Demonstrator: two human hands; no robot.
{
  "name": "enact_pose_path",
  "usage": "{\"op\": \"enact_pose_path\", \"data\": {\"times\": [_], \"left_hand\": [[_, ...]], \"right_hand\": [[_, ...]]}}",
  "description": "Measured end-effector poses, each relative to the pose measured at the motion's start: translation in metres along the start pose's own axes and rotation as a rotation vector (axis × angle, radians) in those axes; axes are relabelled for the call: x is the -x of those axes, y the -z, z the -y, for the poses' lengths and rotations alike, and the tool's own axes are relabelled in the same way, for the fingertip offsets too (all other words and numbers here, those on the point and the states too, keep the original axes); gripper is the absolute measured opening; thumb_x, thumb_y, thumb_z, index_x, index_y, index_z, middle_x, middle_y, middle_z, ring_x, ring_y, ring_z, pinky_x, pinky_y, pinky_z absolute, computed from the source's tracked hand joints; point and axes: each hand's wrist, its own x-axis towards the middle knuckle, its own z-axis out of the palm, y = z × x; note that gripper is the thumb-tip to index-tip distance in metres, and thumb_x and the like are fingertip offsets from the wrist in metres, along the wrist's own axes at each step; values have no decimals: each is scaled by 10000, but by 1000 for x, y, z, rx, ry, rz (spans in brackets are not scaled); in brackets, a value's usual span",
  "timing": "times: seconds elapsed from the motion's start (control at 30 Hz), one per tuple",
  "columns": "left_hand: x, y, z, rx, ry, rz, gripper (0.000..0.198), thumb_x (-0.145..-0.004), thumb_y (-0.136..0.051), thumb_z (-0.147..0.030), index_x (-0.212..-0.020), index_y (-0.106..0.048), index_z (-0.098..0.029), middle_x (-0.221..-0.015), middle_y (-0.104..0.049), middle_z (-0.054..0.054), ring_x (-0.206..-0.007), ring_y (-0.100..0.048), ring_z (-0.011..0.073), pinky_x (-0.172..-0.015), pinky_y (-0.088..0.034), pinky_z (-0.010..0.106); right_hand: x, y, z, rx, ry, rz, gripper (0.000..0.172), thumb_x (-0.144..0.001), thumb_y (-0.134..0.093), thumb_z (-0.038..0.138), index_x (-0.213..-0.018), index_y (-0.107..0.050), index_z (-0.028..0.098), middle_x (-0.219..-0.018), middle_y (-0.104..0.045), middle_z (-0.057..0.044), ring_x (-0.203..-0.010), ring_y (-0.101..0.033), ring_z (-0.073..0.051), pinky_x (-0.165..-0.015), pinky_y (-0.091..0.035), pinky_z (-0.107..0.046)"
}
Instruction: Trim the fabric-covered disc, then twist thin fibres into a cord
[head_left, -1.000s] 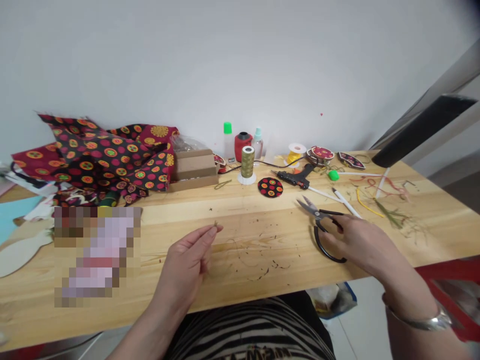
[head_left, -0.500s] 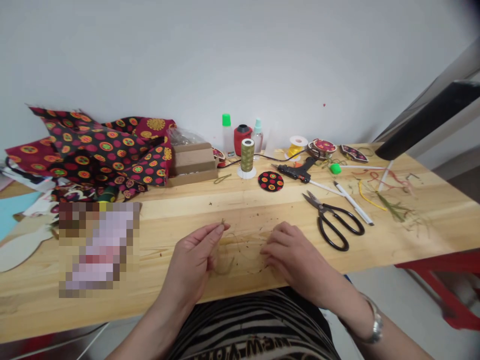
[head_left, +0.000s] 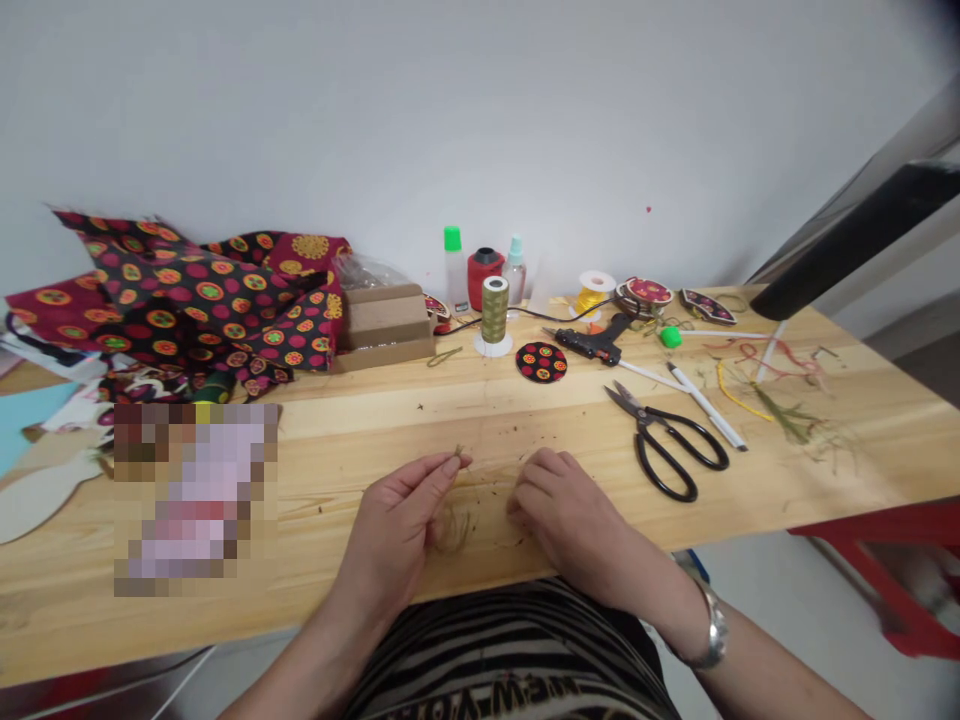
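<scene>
My left hand is pinched shut on a thin olive-gold thread, whose end sticks up above my fingertips and whose loose loops hang below them. My right hand rests palm down on the wooden table just right of the thread, fingers curled onto its strands. Whether they grip the thread is hidden. Black scissors lie on the table to the right, away from both hands.
Patterned red-and-black fabric is heaped at the back left beside a cardboard box. Thread spools, small bottles, a black glue gun, a round fabric disc, white pens and thread scraps lie behind.
My right hand let go of the scissors, left them on the table and moved left to the thread. Both hands have drawn closer together and the thread has bunched up.
</scene>
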Motion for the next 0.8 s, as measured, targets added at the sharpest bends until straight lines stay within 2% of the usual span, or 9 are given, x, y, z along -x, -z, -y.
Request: {"op": "enact_pose_path", "data": {"times": [0.13, 0.23, 0.3, 0.5, 0.8], "left_hand": [[2, -2, -1, -27, -11, 16, 282, -676, -705, -354, -840, -720, -126, -363, -360, -91, -377, -260, 38, -384, -199, 177], [4, -6, -3, -39, 5, 33, 286, -675, -701, -357, -834, -725, -121, -360, -357, -89, -377, -264, 43, -383, -206, 180], [5, -9, -4, -46, 14, 40, 295, -671, -703, -355, -845, -727, -118, -369, -356, -88, -381, -258, 45, -379, -199, 181], [7, -12, -5, -64, 31, 60, 283, -661, -715, -349, -835, -733, -127, -393, -358, -85, -401, -235, 51, -381, -167, 190], [8, -12, -4, -58, 49, 86, 270, -660, -713, -375, -818, -746, -159, -404, -338, -86, -420, -209, 57, -393, -148, 196]], "right_hand": [[-4, 8, -4, -362, -104, -90, 146, -840, -523, 81, -719, -549, 159, -738, -559, -13, -820, -477, -142, -737, -406, -252], [-9, 16, -4, -486, -121, -139, 126, -832, -546, 90, -727, -551, 159, -749, -558, -1, -809, -501, -119, -726, -414, -227], [-13, 21, -3, -471, -99, -140, 111, -833, -547, 99, -739, -563, 155, -755, -569, -7, -810, -503, -124, -732, -414, -236], [-26, 34, 2, -238, 0, -117, 141, -830, -493, 50, -757, -585, 128, -757, -597, -44, -798, -467, -160, -747, -402, -287], [-31, 30, 0, -82, -11, -178, 178, -872, -446, 92, -768, -582, 139, -773, -598, -46, -828, -434, -175, -760, -385, -310]]}}
